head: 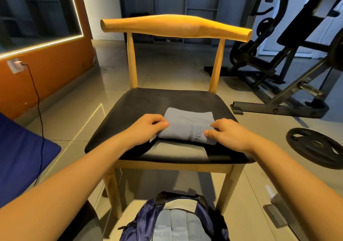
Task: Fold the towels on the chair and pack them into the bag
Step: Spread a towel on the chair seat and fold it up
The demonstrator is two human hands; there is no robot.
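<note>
A folded grey-blue towel (187,125) with printed letters lies on the black seat of a wooden chair (141,103), near its front edge. My left hand (148,127) pinches the towel's left edge between thumb and fingers. My right hand (228,133) grips the towel's right edge, thumb on top. Below the seat, on the floor, stands an open dark blue bag (174,220) with folded grey-blue towels (176,226) of the same kind inside.
A black weight plate (315,146) lies on the tiled floor to the right. Gym machine frames (282,70) stand behind it. A blue cushion (20,157) and a black cable (39,114) are on the left by an orange wall.
</note>
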